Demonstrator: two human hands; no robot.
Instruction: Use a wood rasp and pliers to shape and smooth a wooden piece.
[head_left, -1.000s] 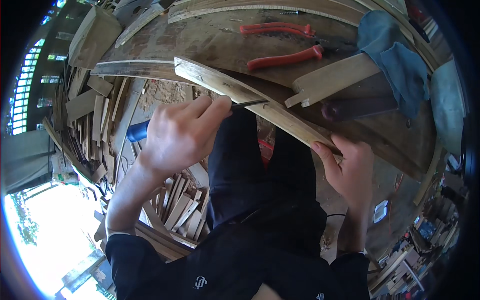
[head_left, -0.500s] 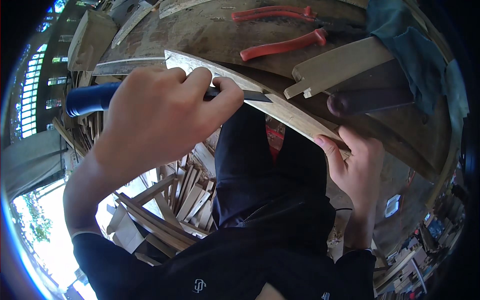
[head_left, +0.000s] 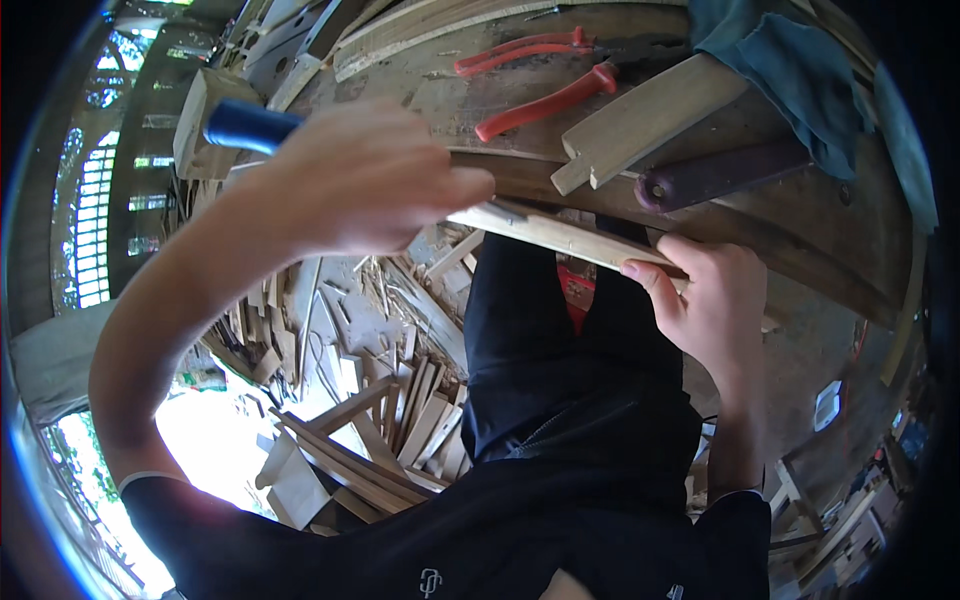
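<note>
Head view: left hand [head_left: 370, 178], blurred, grips blue-handled tool [head_left: 250, 125]; right hand [head_left: 708, 285] pinches wood strip [head_left: 565, 235] beside near edge of bench [head_left: 420, 105]. Strip looks light, stiff, maybe splintery; best held at end away from tool.

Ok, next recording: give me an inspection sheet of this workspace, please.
Surface: worn wooden bench, with loose items on it.
Things in hand: wood strip, seen over the lap; blue-handled tool, its working end hidden.
Clutter: on the bench, red-handled pliers, notched wood piece, dark purple handle and teal cloth; below at left, wood offcuts.
Hands: left hand, blurred, closed around the tool; right hand pinches the strip's right end between thumb and fingers.
Cables: none that can be made out for certain.
Surroundings: latticed opening at left; strong glare at lower left.
</note>
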